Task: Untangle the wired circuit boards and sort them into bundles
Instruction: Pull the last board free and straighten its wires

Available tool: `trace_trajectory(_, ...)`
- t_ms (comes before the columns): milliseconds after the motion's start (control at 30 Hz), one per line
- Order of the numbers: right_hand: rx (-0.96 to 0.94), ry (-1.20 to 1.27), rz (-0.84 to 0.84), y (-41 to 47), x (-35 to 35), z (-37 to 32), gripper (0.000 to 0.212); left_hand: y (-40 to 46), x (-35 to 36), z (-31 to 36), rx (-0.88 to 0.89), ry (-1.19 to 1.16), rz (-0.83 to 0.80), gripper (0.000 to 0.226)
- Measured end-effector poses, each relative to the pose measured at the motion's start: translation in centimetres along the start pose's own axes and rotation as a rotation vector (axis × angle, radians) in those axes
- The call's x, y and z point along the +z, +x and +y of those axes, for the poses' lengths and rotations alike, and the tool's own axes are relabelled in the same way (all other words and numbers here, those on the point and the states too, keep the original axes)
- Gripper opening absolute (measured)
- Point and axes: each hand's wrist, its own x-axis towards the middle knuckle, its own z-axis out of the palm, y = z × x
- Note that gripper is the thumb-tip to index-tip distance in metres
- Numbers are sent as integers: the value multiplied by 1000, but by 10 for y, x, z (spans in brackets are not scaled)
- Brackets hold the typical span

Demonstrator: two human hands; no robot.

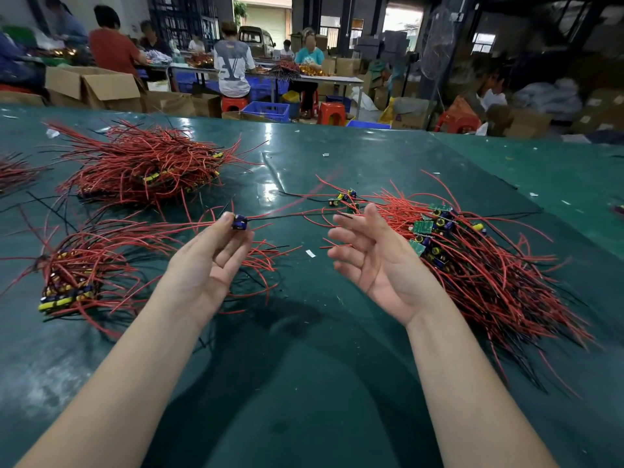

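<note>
My left hand (209,258) pinches one board (239,221) clear of the tangle (472,258), wires trailing; right hand (368,258) spread, ready to free them.

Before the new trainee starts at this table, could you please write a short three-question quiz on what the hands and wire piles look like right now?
1. True or false: the left hand pinches a small circuit board at its fingertips.
2. Which best describes the right hand? A) gripping a bundle B) open, palm up, holding nothing C) pressed flat on the green table
3. Fill in: the tangled pile with visible green boards lies on the person's ____ side.

Key: 1 true; 2 B; 3 right. The bundles already gathered lie to the left.
</note>
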Motion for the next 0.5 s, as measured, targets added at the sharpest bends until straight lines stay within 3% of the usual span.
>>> trace_trajectory(67,45,-72,-55,0,2,2,46,1,1,1,3,-19,22,31)
trace_trajectory(233,144,-257,-155,-3,20,20,43,-3,4,-5,33,30,-30,4)
trace_trajectory(433,94,-370,-100,-3,36,38,19,-20,13,-20,47,329,-244,21)
trace_trajectory(500,28,-368,-86,-4,39,39,21,-24,16,-23,36,379,-317,26)
